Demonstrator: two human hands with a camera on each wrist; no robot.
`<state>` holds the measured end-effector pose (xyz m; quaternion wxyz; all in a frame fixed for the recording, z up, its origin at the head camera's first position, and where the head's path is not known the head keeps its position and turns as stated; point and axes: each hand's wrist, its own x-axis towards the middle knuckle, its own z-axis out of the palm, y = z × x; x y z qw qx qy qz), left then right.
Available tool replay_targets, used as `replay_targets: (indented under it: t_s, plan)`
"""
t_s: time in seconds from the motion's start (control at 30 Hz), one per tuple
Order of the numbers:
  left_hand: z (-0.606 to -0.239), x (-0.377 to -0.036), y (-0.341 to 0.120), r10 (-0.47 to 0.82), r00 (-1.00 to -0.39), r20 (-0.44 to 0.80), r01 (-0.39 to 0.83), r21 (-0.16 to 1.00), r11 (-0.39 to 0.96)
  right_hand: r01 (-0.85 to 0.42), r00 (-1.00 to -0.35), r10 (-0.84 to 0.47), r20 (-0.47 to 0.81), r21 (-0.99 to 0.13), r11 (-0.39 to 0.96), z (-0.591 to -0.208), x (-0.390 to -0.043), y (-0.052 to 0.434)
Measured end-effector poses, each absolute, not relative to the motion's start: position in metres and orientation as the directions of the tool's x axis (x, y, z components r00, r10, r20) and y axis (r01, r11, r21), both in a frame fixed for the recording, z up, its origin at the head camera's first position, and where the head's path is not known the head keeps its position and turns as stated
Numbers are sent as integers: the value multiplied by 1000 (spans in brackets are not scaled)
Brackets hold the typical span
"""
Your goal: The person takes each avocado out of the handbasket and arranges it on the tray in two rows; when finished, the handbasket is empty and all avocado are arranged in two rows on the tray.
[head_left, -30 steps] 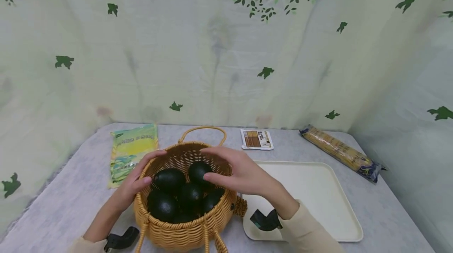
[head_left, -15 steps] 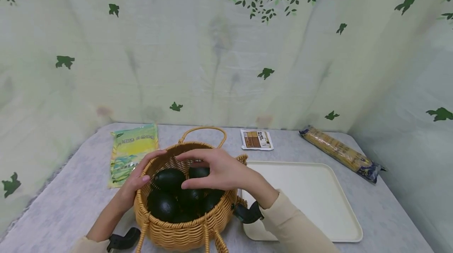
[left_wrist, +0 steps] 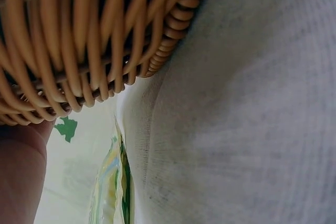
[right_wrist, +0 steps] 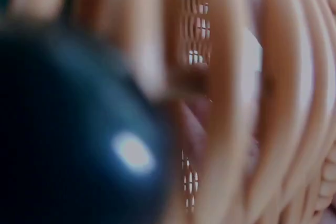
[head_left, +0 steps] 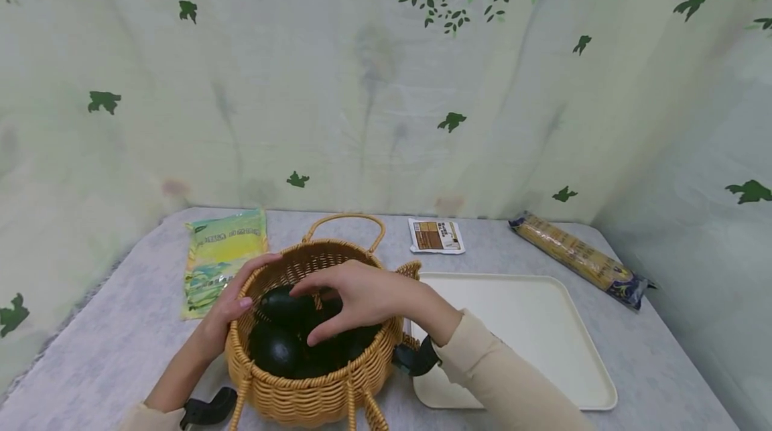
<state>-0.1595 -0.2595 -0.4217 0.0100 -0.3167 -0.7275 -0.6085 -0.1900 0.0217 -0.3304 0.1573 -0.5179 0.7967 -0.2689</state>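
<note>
Left hand [head_left: 226, 311] gripping the wicker basket [head_left: 304, 403], right hand [head_left: 362, 293], fingers parted, could drop a glossy avocado [head_left: 280, 307] by pinching too shallowly.

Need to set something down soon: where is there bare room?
The tray is bare, though the right sleeve blocks its near left part. Bare table lies left of the left forearm and right of the tray, nearer than the long packet. Crowded: the basket of dark items, left hand on its rim, right hand over them.
</note>
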Motion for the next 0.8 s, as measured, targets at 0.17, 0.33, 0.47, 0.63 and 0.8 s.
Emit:
replay_targets:
  t_s: [0.17, 0.33, 0.47, 0.63, 0.8]
  plan:
    - [-422, -159, -260, 442, -799, 407, 485, 871, 75, -777, -392, -920, -19, -529, 342, -330, -189, 18]
    - [-421, -159, -259, 432, -800, 416, 499, 861, 95, -790, -373, -927, -40, -510, 340, -329, -188, 16]
    - [-422, -159, -260, 428, -803, 415, 498, 862, 97, -807, -367, -927, -79, -469, 360, -330, -186, 14]
    - [-425, -160, -261, 426, -804, 414, 491, 867, 86, -824, -394, -907, -149, -380, 421, -332, -182, 10]
    - [-426, -161, -261, 431, -800, 416, 489, 869, 69, -827, -435, -882, -180, -307, 471, -334, -180, 7]
